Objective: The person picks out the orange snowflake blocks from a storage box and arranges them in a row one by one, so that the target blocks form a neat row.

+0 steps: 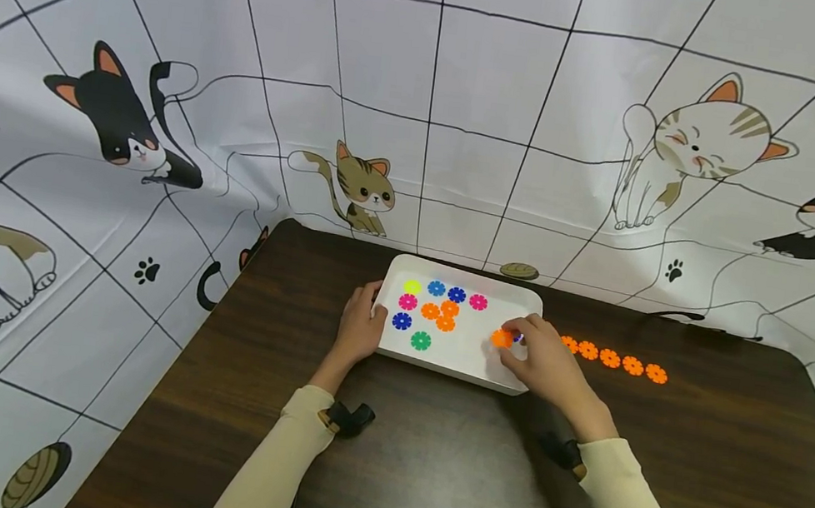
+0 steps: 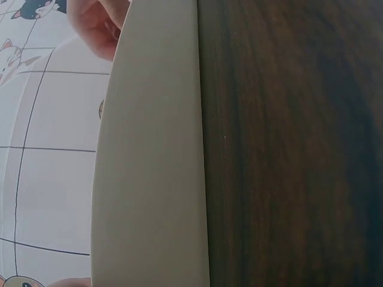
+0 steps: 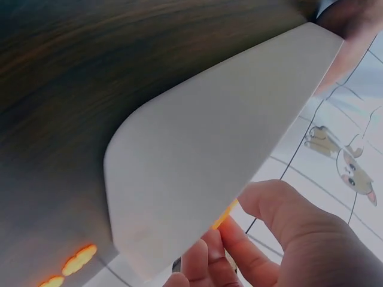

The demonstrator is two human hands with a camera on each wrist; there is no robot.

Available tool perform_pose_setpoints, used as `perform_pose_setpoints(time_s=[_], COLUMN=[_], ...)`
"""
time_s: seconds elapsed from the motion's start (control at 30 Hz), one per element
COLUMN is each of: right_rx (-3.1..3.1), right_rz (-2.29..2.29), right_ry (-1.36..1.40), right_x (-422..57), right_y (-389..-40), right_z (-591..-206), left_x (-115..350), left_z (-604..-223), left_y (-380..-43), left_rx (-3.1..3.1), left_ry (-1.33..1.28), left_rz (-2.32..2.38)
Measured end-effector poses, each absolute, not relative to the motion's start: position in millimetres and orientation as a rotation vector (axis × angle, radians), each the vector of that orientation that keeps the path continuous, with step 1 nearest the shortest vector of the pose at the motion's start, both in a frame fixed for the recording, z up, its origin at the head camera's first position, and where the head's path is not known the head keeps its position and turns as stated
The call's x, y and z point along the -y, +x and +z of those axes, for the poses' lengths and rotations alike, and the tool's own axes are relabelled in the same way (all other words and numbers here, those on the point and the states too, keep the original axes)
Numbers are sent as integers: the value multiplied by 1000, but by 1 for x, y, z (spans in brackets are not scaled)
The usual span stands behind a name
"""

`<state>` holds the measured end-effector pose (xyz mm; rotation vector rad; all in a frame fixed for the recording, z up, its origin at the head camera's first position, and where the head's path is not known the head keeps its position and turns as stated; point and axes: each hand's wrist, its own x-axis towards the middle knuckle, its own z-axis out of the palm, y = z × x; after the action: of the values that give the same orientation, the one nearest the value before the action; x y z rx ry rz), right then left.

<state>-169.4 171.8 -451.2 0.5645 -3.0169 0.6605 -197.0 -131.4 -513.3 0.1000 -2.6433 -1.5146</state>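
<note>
A shallow white tray (image 1: 463,359) holds several notched plastic discs. Its left end is gripped by my left hand (image 1: 360,326), thumb over the rim and fingers along the outside. Over the tray's right part, my right hand (image 1: 545,360) pinches an orange disc (image 1: 502,338) between thumb and fingers; the disc's edge (image 3: 225,214) also shows in the right wrist view. A dark blue disc (image 1: 516,337) is partly hidden by the right fingers. Three orange discs (image 1: 446,324) cluster left of the tray's middle, with pink, blue, green and yellow discs (image 1: 412,286) around them.
Several orange discs (image 1: 610,358) form a row on the dark wooden table (image 1: 428,466), right of the tray. A white curtain (image 1: 489,70) printed with cats and grid lines hangs behind and left of the table.
</note>
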Motion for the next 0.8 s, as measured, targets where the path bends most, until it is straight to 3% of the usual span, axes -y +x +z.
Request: perform_pose_setpoints(time_s=[0.8], right_rx=[2974], right_rz=[687], right_ry=[435], right_x=[-223], right_y=[-161], right_z=[-447], left_x=[133], left_z=[-513], left_y=[-198], left_rx=[2660], left_ry=[98], left_rz=[-1519])
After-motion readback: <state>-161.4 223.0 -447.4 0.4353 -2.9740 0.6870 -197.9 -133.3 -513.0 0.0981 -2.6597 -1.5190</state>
